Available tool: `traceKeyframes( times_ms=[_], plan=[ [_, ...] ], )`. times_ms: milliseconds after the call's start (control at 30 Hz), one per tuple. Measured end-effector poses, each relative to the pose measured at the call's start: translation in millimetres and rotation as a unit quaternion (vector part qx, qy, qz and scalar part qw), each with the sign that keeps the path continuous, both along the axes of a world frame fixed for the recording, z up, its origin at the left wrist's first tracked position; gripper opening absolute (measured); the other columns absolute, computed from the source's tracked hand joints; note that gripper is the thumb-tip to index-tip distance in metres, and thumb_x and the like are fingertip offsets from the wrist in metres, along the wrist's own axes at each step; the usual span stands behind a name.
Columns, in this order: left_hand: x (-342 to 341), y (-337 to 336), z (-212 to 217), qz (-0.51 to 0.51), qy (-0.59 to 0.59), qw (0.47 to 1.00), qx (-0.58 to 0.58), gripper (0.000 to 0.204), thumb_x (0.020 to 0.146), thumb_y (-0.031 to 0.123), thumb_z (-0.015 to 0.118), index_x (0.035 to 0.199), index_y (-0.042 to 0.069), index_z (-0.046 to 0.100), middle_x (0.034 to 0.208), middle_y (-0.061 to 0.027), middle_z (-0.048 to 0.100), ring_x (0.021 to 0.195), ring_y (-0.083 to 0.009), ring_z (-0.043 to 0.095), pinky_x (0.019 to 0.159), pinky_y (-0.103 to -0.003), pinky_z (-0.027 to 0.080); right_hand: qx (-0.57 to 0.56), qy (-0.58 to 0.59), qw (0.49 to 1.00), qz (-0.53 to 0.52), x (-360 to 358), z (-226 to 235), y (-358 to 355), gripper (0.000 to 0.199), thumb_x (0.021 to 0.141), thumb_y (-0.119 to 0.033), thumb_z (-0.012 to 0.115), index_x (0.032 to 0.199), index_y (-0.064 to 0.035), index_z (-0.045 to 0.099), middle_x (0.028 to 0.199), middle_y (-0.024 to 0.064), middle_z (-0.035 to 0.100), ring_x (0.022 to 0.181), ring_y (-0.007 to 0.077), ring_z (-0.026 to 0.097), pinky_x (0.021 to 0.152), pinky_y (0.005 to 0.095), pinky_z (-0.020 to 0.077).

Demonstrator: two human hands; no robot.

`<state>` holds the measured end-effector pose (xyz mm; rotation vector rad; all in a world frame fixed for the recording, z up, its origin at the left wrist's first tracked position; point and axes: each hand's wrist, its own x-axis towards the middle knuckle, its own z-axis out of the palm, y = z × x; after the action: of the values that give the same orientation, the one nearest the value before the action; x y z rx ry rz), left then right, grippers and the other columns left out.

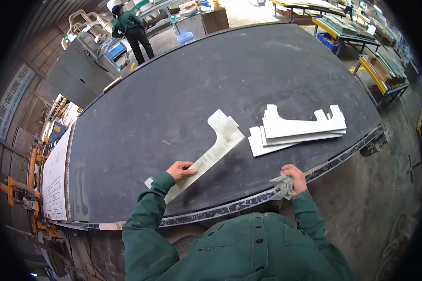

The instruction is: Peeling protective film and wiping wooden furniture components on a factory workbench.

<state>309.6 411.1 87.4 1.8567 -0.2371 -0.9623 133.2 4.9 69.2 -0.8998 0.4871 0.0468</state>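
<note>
My left hand [179, 171] grips a pale cut-out panel [220, 140] by its long narrow edge, thumb on top. The panel lies aslant over the dark table, with a wide notched end pointing away from me; its near end is partly hidden by my left arm. At the table's front edge, my right hand [294, 179] is closed around a crumpled greyish rag [283, 186]. Beyond that hand, to the right, several white cut-out panels [300, 129] of similar notched shape lie in an uneven stack.
The large dark tabletop [173, 89] has a worn metal front rail [239, 206]. A white board with line drawings [56, 187] lies along its left side. A grey cabinet [79, 70] and a person in green [132, 30] are at the far left. Loaded racks [384, 75] stand at the right.
</note>
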Motion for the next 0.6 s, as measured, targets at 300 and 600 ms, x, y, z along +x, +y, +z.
traceKeyframes(
  times_ms=[300,600],
  plan=[
    [-39,11,-40,-0.038,0.055,0.998,-0.007,0.044,0.083,0.021,0.064,0.120,-0.001,0.054,0.098,-0.0050,0.063,0.083,-0.0103,0.056,0.077,-0.025,0.044,-0.078,0.076,0.994,0.029,-18,-21,58,0.019,0.080,-0.021,0.065,0.083,-0.0016,0.064,0.075,0.0020,0.059,0.064,0.0073,0.054,0.054,0.0212,0.0428],
    [-42,42,-62,-0.121,-0.026,0.992,0.038,0.049,0.076,0.025,0.069,0.119,0.005,0.056,0.097,-0.0104,0.065,0.084,-0.0147,0.058,0.080,-0.028,0.044,-0.110,0.097,0.987,0.060,-31,-31,74,0.014,0.081,-0.012,0.063,0.088,0.0004,0.064,0.080,0.0017,0.063,0.072,0.0071,0.056,0.067,0.0212,0.0441]
  ],
)
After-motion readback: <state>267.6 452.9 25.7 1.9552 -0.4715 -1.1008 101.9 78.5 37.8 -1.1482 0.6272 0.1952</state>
